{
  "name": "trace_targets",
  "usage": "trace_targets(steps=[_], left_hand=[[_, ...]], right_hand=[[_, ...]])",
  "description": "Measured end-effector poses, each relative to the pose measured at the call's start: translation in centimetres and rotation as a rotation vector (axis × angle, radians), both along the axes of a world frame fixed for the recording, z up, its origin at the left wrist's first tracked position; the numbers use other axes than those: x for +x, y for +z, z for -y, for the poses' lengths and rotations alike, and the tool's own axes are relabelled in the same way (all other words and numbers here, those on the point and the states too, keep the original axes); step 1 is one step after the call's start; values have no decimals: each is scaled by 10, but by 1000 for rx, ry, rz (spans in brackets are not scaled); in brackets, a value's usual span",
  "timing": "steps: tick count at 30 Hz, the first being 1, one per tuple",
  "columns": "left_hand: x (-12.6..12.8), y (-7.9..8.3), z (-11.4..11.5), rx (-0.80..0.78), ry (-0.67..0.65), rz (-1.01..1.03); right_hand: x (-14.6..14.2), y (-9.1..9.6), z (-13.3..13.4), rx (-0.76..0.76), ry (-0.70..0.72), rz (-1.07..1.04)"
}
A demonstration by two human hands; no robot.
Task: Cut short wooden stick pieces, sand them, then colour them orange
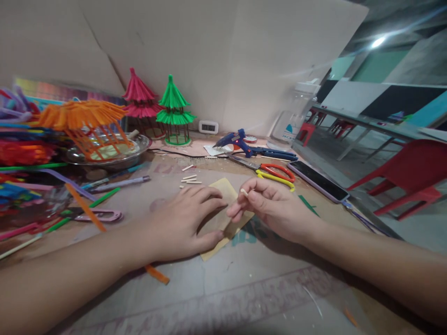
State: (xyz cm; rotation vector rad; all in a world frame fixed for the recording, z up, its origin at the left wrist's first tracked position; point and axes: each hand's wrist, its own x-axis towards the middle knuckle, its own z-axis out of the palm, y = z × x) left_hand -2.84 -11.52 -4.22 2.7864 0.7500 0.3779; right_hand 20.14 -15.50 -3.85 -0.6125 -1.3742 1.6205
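My left hand [190,216] lies palm down with fingers apart, its thumb and fingertips resting on a yellowish rectangular sheet [226,186] on the table. Just right of it, my right hand [275,207] pinches a short pale wooden stick [243,191] between thumb and forefinger, slightly above the sheet; only the stick's end shows. Beyond my left hand are several cut wooden sticks [189,177]. Scissors [272,172] with red and yellow handles lie behind my right hand. Past them is a blue glue gun [239,142], a small red light on its body.
Green [173,111] and pink [139,95] tiered-roof models stand at the back. An orange model [87,125] sits on a metal plate [141,151]. A phone [317,180] and a clear bottle [289,116] are at the right, pipe cleaners [28,151] at the left.
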Motion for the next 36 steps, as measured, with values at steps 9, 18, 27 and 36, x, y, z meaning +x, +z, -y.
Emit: trace_targets(steps=[9, 18, 27, 36], left_hand=[[1, 4, 2, -5, 1, 16], [0, 2, 1, 14, -12, 26], [0, 6, 3, -5, 13, -23], [-2, 8, 6, -17, 49, -50]], right_hand=[[-2, 2, 2, -31, 66, 38], [-4, 3, 2, -53, 112, -16], [3, 3, -10, 36, -39, 305], [0, 8, -124, 880, -454, 1304]])
